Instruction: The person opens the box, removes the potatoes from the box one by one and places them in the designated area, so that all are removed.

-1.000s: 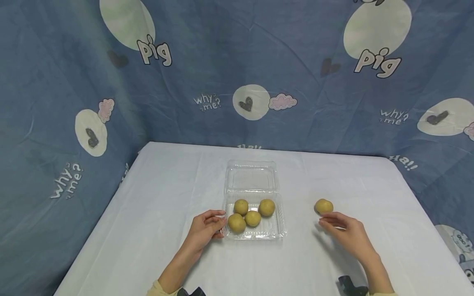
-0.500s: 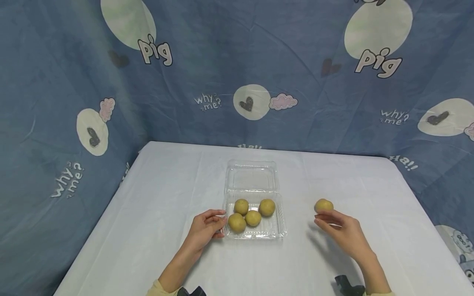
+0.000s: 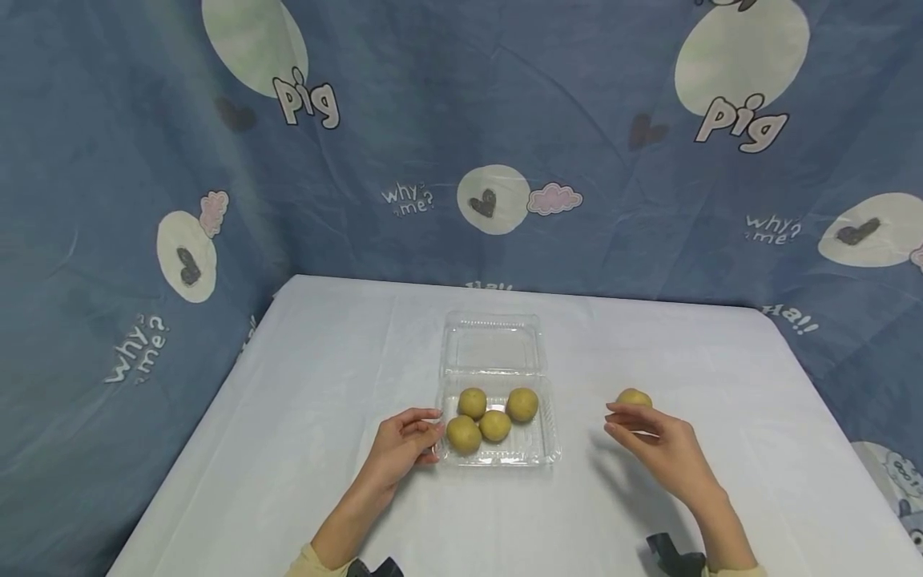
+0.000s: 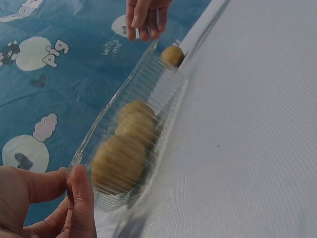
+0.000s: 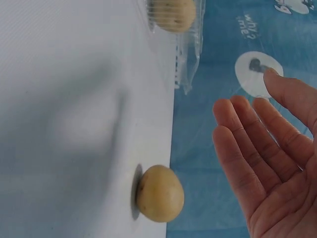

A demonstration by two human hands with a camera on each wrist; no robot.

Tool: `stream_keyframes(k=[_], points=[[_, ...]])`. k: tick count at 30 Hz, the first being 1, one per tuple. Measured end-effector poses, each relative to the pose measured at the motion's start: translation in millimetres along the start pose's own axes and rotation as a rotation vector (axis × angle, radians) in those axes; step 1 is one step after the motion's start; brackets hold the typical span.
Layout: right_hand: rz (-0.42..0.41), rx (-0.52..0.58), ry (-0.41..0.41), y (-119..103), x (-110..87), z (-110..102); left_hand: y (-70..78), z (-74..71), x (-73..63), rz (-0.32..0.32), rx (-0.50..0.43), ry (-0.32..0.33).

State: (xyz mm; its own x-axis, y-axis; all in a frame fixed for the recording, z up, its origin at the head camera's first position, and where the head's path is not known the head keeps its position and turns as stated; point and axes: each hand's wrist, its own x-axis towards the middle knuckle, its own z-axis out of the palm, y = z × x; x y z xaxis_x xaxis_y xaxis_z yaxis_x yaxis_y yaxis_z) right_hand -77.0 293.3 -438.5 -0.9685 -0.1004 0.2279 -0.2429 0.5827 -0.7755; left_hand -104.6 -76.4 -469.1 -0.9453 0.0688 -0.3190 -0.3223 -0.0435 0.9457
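A clear plastic clamshell container lies on the table with its lid laid back. Inside sit several round yellow-brown potatoes. My left hand pinches the container's left rim between thumb and fingers, as the left wrist view shows. One more potato rests on the table to the right of the container. My right hand hovers above the table near this potato, loosely bent fingers holding nothing. In the head view that hand partly hides the loose potato.
A white cloth covers the table. Behind it and at the sides hangs a blue patterned curtain. Dark wrist-worn devices show at both forearms near the lower edge of the head view.
My right hand has shifted a little left and away from the table's near edge, covering more of the loose potato. The left hand and container stay in place.
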Motion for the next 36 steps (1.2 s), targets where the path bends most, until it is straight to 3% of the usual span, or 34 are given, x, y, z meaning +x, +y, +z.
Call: stream_keyframes(k=[36], points=[[-0.038,0.059,-0.017,-8.6,9.1,24.3,-0.9,0.2,0.4,0.000,0.002,0.003]])
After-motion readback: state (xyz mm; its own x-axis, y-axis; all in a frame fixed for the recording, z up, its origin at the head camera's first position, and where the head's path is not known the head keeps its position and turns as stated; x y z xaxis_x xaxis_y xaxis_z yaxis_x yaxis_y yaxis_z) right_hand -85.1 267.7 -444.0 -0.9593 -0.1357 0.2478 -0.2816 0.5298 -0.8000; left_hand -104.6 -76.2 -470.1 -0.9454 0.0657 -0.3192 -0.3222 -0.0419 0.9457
